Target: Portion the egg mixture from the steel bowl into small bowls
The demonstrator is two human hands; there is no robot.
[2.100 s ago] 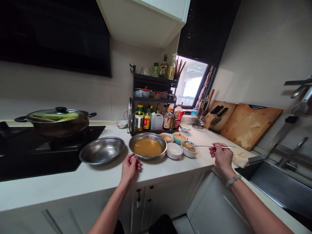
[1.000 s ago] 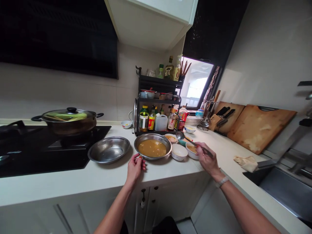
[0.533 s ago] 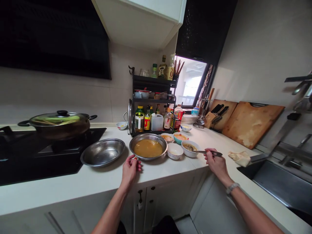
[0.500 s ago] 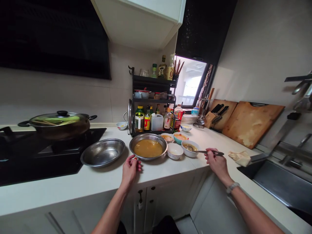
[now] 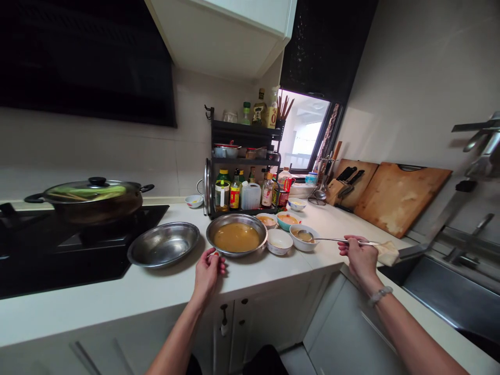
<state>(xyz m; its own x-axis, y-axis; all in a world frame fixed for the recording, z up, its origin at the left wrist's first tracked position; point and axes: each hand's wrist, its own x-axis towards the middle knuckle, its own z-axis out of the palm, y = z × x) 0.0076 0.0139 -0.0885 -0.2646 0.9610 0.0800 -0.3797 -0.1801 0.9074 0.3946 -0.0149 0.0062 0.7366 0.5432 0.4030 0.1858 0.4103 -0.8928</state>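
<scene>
My right hand (image 5: 360, 255) is closed on the handle of a metal ladle (image 5: 332, 240), held about level. The ladle's cup sits over a white bowl (image 5: 304, 238) holding brown liquid. My left hand (image 5: 209, 268) rests on the counter with fingers curled, touching the near rim of a steel bowl (image 5: 236, 236) full of brown soup. An empty white bowl (image 5: 278, 241) stands between the steel bowl and the white bowl under the ladle.
An empty steel basin (image 5: 163, 244) lies left of the soup bowl. A lidded wok (image 5: 91, 197) sits on the black hob (image 5: 74, 245). Behind are a bottle rack (image 5: 244, 172), small bowls (image 5: 287, 219), cutting boards (image 5: 398, 195), a cloth (image 5: 387, 253) and the sink (image 5: 449, 286).
The ladle went from above the bowls down into the white bowl. My right hand has since slid right along the handle, and the ladle is level. My left hand stays put.
</scene>
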